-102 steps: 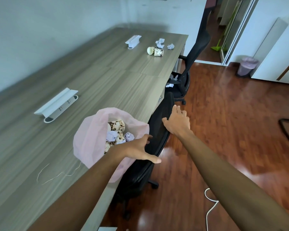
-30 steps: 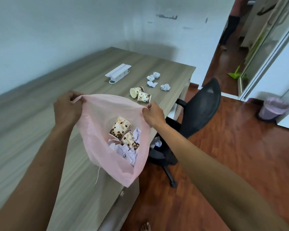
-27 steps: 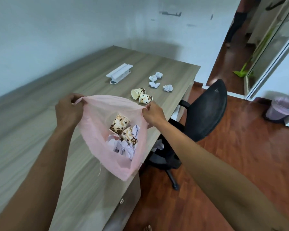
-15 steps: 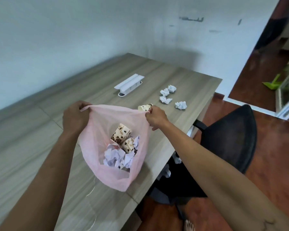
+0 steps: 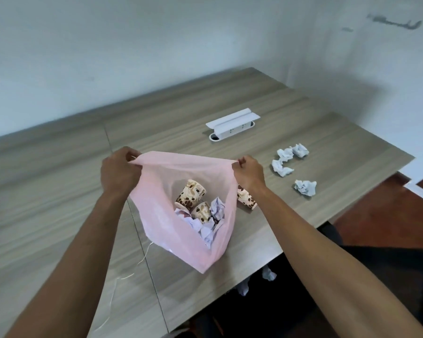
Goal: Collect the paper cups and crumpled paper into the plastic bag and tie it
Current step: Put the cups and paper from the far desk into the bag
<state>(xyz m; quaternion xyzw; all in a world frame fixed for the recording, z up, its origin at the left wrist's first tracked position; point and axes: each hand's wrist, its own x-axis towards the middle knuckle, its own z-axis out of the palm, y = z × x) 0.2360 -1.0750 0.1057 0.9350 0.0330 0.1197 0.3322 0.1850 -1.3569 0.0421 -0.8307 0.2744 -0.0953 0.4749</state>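
Two hands (image 5: 119,173) (image 5: 248,173) gripping bag (image 5: 161,211) rim

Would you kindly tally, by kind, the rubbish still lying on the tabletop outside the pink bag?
Paper cups: 1, partly seen beside the pink bag; another could be hidden behind it.
Crumpled paper balls: 4
Total: 5 in view.

White socket box (image 5: 232,125) lying on wooden table (image 5: 59,191); thin white cord (image 5: 122,276) across tabletop.
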